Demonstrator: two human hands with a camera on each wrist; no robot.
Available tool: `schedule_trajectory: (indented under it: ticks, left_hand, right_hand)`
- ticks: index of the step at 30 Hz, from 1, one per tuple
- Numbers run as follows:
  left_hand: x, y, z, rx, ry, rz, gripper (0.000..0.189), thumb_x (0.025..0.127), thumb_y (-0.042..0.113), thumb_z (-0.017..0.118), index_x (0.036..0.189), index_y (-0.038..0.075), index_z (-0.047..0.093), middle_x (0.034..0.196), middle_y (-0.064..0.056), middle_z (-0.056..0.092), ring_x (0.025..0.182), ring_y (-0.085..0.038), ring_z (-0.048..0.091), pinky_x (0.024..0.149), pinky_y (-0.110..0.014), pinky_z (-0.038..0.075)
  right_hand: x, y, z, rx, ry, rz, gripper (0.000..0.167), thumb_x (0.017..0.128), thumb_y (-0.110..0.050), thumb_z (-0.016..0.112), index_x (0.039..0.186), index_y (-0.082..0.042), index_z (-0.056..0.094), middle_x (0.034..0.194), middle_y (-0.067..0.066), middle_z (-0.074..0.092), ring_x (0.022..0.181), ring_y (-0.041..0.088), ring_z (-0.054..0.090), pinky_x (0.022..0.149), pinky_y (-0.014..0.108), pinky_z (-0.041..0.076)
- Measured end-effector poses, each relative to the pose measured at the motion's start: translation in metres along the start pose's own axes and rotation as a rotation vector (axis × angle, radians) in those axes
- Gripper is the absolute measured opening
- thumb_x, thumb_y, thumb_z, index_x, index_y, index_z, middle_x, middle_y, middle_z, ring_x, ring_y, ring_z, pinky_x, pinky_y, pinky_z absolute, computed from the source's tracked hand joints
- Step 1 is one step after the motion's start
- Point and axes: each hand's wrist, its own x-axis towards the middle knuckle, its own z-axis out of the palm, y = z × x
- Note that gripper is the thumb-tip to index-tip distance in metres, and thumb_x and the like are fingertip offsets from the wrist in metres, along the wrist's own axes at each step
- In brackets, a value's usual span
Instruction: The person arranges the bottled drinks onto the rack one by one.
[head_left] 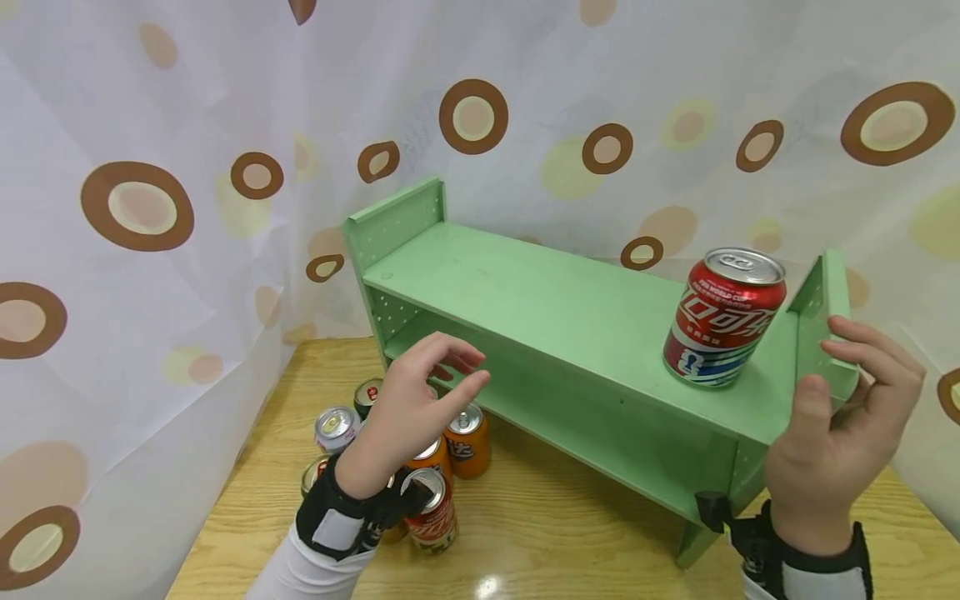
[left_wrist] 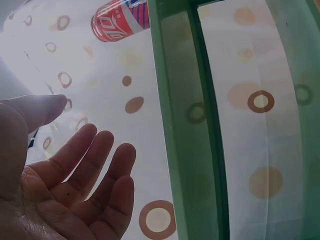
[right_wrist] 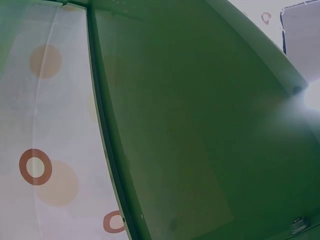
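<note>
A red cola can [head_left: 723, 321] stands upright on the top board of a green two-tier shelf [head_left: 525, 287], near its right end; the left wrist view shows the same can [left_wrist: 120, 22] at its upper edge. My left hand [head_left: 408, 408], fingers bent loosely and holding nothing, hovers in front of the shelf's left part, above a group of cans. Beside the shelf's right end panel [head_left: 836, 292] is my right hand [head_left: 847, 433], fingers apart and nothing in its grasp. Whether it touches the panel I cannot tell. In the right wrist view, green shelf boards [right_wrist: 190, 125] fill much of the picture.
Several cans stand on the wooden table [head_left: 570, 533] at the left, partly hidden by my left hand and wrist: an orange can [head_left: 468, 450], a red can [head_left: 435, 521], a pale can [head_left: 335, 429] and a dark green-sided can [head_left: 367, 393]. A patterned cloth [head_left: 525, 50] hangs behind the shelf.
</note>
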Motion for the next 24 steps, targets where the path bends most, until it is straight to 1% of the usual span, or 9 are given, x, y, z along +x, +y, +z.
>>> schedule_trajectory:
  ticks: [1,5,7,8,11,15,18,22,24]
  left_hand:
    - [-0.001,-0.001,-0.001,0.000,-0.004,-0.009,0.013,0.097,0.019,0.073,0.109,0.015,0.071,0.106,0.000,0.069,0.098,-0.014,0.065,0.082,-0.038,0.058]
    - [-0.008,-0.007,-0.005,0.015,-0.019,-0.034,0.014,0.096,0.018,0.074,0.110,0.015,0.071,0.106,0.002,0.069,0.097,-0.013,0.065,0.082,-0.039,0.059]
    - [-0.013,-0.011,-0.006,0.040,-0.025,-0.048,0.015,0.096,0.018,0.074,0.110,0.015,0.071,0.106,0.001,0.070,0.096,-0.013,0.065,0.083,-0.037,0.058]
    - [-0.016,-0.013,-0.007,0.054,-0.029,-0.057,0.015,0.096,0.018,0.075,0.110,0.015,0.071,0.105,0.001,0.070,0.096,-0.012,0.065,0.085,-0.037,0.058]
    - [-0.023,-0.020,-0.008,0.093,-0.039,-0.102,0.015,0.096,0.020,0.075,0.110,0.016,0.072,0.104,0.002,0.070,0.095,-0.011,0.065,0.085,-0.036,0.057]
    - [-0.034,-0.030,-0.006,0.101,-0.062,-0.168,0.013,0.096,0.021,0.074,0.108,0.016,0.072,0.102,0.004,0.069,0.094,-0.012,0.064,0.084,-0.036,0.057]
    - [-0.042,-0.039,-0.003,0.094,-0.073,-0.208,0.012,0.096,0.021,0.075,0.107,0.017,0.072,0.101,0.005,0.069,0.093,-0.010,0.063,0.082,-0.031,0.057]
    - [-0.054,-0.050,0.001,0.095,-0.090,-0.230,0.012,0.096,0.021,0.075,0.106,0.017,0.072,0.099,0.006,0.069,0.090,-0.010,0.064,0.080,-0.030,0.057]
    - [-0.059,-0.054,0.003,0.097,-0.108,-0.228,0.013,0.096,0.022,0.075,0.106,0.015,0.072,0.101,0.004,0.069,0.092,-0.014,0.066,0.079,-0.031,0.057]
  right_hand:
    - [0.000,0.000,0.000,-0.002,0.002,0.001,0.035,0.091,-0.020,0.071,0.101,0.011,0.057,0.122,0.017,0.061,0.118,0.024,0.055,0.088,0.020,0.042]
    - [0.000,0.000,0.000,-0.006,0.006,-0.001,0.035,0.091,-0.020,0.071,0.101,0.011,0.057,0.122,0.016,0.061,0.119,0.025,0.054,0.090,0.021,0.041]
    - [0.000,0.000,0.000,-0.007,0.008,-0.004,0.035,0.091,-0.020,0.072,0.100,0.010,0.057,0.122,0.016,0.061,0.120,0.025,0.054,0.091,0.022,0.041]
    - [0.000,0.000,0.000,-0.008,0.008,-0.005,0.035,0.091,-0.020,0.072,0.100,0.010,0.057,0.122,0.016,0.061,0.120,0.025,0.054,0.091,0.022,0.040]
    - [0.000,0.000,0.000,-0.019,0.008,-0.010,0.035,0.091,-0.020,0.071,0.100,0.010,0.057,0.121,0.016,0.061,0.120,0.025,0.054,0.092,0.022,0.039]
    - [0.001,0.001,-0.002,-0.051,0.001,-0.017,0.036,0.092,-0.022,0.071,0.100,0.010,0.057,0.122,0.015,0.061,0.120,0.024,0.054,0.093,0.021,0.038]
    - [0.001,0.002,-0.002,-0.060,-0.005,-0.015,0.035,0.093,-0.023,0.070,0.100,0.010,0.057,0.122,0.014,0.061,0.120,0.023,0.054,0.094,0.022,0.038]
    - [0.000,0.002,-0.002,-0.053,-0.009,-0.010,0.035,0.093,-0.022,0.069,0.100,0.010,0.057,0.123,0.015,0.061,0.119,0.023,0.054,0.093,0.022,0.039]
    - [0.000,0.002,-0.002,-0.054,-0.006,-0.010,0.035,0.093,-0.021,0.069,0.100,0.010,0.057,0.123,0.015,0.061,0.119,0.023,0.054,0.091,0.021,0.038]
